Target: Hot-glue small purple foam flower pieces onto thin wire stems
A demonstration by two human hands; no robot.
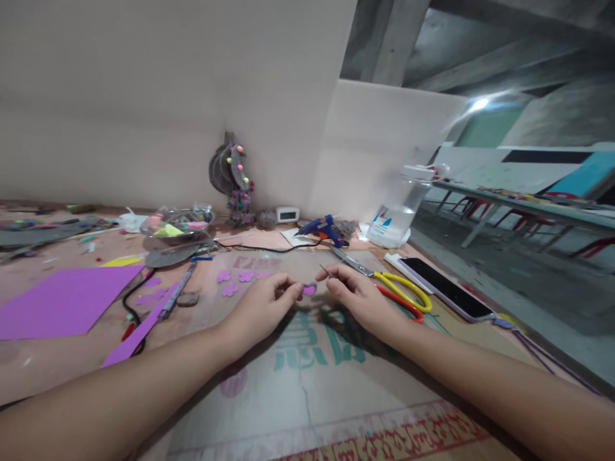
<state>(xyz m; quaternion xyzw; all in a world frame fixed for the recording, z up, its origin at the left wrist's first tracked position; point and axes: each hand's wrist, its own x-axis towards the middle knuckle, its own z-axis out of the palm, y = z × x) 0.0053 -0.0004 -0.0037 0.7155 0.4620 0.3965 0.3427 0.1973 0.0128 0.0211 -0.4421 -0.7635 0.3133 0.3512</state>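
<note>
My left hand [266, 304] is closed in a pinch on a small purple cutout [310, 290] with a grey edge. Facing it, my right hand [360, 294] has thumb and forefinger together on a thin needle-like tool [326, 271], its exact kind too small to make out. A narrow gap separates the two hands above the printed, clear-covered tabletop [307, 390]. Several purple flower cutouts [246, 276] lie just left of my left hand. Beside my right hand are scissors [398, 291] with one yellow and one red handle loop.
A purple sheet [67, 301], a purple strip [141, 330] and a pen [177, 291] lie left. At the back are a bowl of supplies [177, 227], a grey ornament with pompoms [230, 169] and a blue glue gun [321, 228]. A jug [396, 208] and phone [446, 288] are right.
</note>
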